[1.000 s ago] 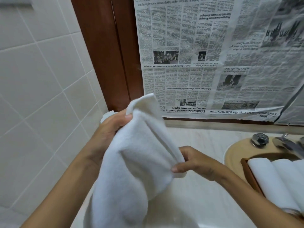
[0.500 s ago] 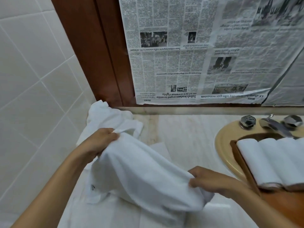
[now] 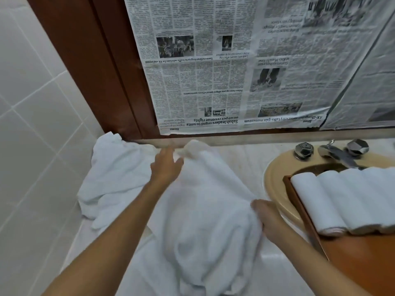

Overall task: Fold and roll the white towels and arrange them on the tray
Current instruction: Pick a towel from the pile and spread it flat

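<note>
Pinning a white towel [image 3: 209, 210] to the pale counter [image 3: 241, 159], rumpled and mostly spread out, lying between a loose heap of other towels [image 3: 115, 174] and the beige basin [image 3: 275, 182]. Reaching the left hand [image 3: 166, 169] out to the towel's far corner near the ledge under the wall, fingers stretched forward and thumb splayed wide, seemingly touching the cloth rather than closing on it, though blurring too much there for a sure reading. Gripping the towel's right edge with the right hand [image 3: 267, 221], fingers curling into the bunched fabric just beside the basin rim. Showing three rolled towels [image 3: 333, 199] at least, lying side by side and touching one another across the far end of the wooden tray [image 3: 359, 265], with the tray itself sitting over the basin and running out of view at the right. Standing behind the tray, a chrome tap [image 3: 339, 155] between two faceted knobs. Hanging upside down over the back wall, sheets of newspaper [image 3: 213, 82], bordering a dark wooden frame [image 3: 102, 71] and white tiles [image 3: 32, 135] on the left
</note>
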Demonstrator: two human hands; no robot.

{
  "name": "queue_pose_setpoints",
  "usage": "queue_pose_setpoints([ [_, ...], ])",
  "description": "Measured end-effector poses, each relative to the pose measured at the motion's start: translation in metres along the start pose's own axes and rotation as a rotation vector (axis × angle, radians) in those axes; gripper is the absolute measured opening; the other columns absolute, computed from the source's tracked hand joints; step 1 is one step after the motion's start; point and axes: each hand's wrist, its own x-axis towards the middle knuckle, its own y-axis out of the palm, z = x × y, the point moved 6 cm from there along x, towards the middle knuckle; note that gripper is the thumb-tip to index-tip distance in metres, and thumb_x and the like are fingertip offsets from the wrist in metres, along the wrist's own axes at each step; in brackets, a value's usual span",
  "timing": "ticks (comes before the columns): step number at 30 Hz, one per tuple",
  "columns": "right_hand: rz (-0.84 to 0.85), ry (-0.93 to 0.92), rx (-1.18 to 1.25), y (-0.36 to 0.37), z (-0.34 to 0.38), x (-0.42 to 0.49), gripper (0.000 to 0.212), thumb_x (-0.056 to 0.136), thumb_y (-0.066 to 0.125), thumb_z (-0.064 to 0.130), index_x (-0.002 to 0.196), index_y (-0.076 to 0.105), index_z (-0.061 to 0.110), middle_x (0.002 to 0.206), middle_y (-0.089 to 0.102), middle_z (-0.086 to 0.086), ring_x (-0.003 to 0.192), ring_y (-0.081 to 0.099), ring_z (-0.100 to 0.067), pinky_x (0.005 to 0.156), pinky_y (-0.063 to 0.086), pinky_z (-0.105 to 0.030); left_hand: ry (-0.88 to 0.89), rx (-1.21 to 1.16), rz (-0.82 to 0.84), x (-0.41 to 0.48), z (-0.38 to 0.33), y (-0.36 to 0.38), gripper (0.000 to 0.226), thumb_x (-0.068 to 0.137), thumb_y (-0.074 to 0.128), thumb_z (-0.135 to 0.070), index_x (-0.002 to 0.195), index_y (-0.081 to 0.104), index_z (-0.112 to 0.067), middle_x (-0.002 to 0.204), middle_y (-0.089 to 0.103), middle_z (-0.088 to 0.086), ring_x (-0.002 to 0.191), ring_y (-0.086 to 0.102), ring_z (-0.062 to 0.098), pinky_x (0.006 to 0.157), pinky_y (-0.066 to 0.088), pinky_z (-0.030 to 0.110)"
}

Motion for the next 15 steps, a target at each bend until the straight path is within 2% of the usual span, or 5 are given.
queue_pose_setpoints([
  [2, -0.132, 0.002, -0.192, -0.017, -0.03, 0.005, 0.011, 0.078, 0.055, 0.012, 0.08, 0.059, 0.002, 0.083, 0.06, -0.013, 0.075, 0.055, -0.028, 0.069, 0.042, -0.035, -0.072, 0.005, 0.119, -0.037, 0.026, 0.047, 0.047, 0.094, 0.059, -0.034, 0.139, 0.047, -0.028, 0.142, 0.048, 0.0, 0.13, 0.044, 0.023, 0.106, 0.035, 0.041],
  [4, -0.192, -0.075, -0.359, -0.027, -0.044, -0.001, 0.008, 0.087, 0.059, 0.015, 0.088, 0.058, 0.007, 0.09, 0.062, -0.007, 0.08, 0.056, -0.024, 0.068, 0.042, -0.033, -0.15, -0.024, 0.149, -0.083, 0.056, 0.074, 0.04, 0.092, 0.062, -0.035, 0.131, 0.054, -0.03, 0.139, 0.05, -0.004, 0.127, 0.048, 0.021, 0.105, 0.035, 0.039],
  [8, -0.187, -0.161, -0.478, -0.026, -0.056, -0.021, 0.025, 0.083, 0.069, 0.024, 0.093, 0.051, 0.01, 0.09, 0.057, -0.003, 0.081, 0.056, -0.021, 0.063, 0.041, -0.031, -0.325, -0.094, -0.064, -0.164, 0.101, 0.077, 0.028, 0.087, 0.068, -0.023, 0.114, 0.064, -0.021, 0.124, 0.054, 0.003, 0.12, 0.047, 0.028, 0.098, 0.036, 0.042],
  [11, -0.217, -0.137, -0.57, -0.026, -0.067, -0.03, 0.026, 0.081, 0.067, 0.024, 0.085, 0.045, 0.011, 0.085, 0.054, -0.004, 0.071, 0.054, -0.02, 0.057, 0.039, -0.031, -0.462, -0.182, -0.177, -0.202, 0.115, 0.067, 0.033, 0.085, 0.07, -0.023, 0.116, 0.061, -0.013, 0.122, 0.05, 0.01, 0.118, 0.047, 0.032, 0.098, 0.038, 0.041],
  [15, -0.177, -0.036, -0.773, -0.025, -0.074, -0.038, 0.023, 0.083, 0.059, 0.03, 0.08, 0.046, 0.012, 0.086, 0.056, -0.003, 0.074, 0.057, -0.022, 0.058, 0.04, -0.031, -0.68, -0.252, -0.064, -0.222, 0.125, 0.069, 0.057, 0.085, 0.066, -0.048, 0.128, 0.052, -0.012, 0.124, 0.056, 0.008, 0.112, 0.057, 0.025, 0.085, 0.042, 0.035],
])
